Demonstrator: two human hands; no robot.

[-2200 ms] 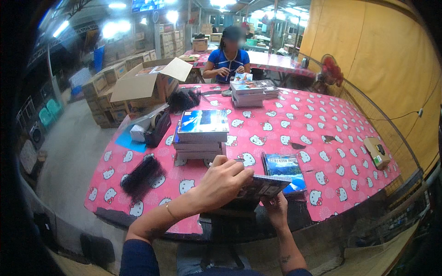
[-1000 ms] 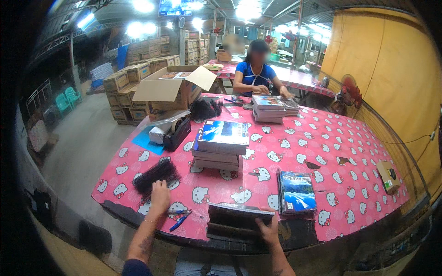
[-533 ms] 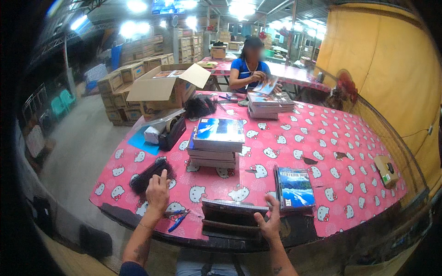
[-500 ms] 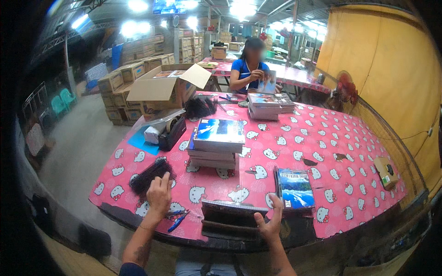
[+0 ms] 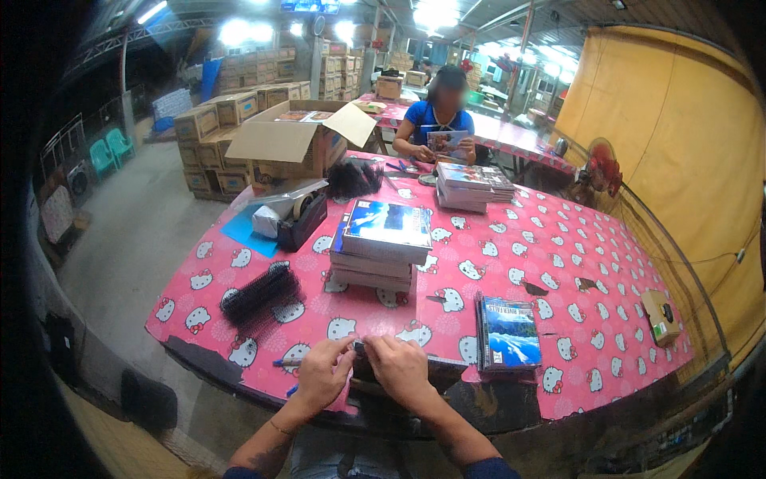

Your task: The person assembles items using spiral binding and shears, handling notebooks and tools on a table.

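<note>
My left hand (image 5: 323,371) and my right hand (image 5: 399,366) meet at the table's near edge, both with fingers pinched together. Between their fingertips shows a small dark bit, too small to name. Under the right hand lies a dark slotted block (image 5: 447,373), partly covered. Pliers with blue handles (image 5: 289,362) lie beside the left hand, mostly hidden by it. Farther left is a heap of black spiral binding coils (image 5: 259,299). To the right of my right hand sits a small stack of notebooks (image 5: 511,331) with a blue waterfall cover.
A taller notebook stack (image 5: 387,231) stands mid-table, beside a black tape dispenser (image 5: 303,223). More black coils (image 5: 353,180) lie behind it. Across the table a person in blue (image 5: 439,120) holds a booklet near another stack (image 5: 463,191). An open carton (image 5: 291,148) stands back left.
My left hand has left the coil heap and come right to the near edge. My right hand, open before, has moved left and closed beside it. The person opposite has lowered the booklet.
</note>
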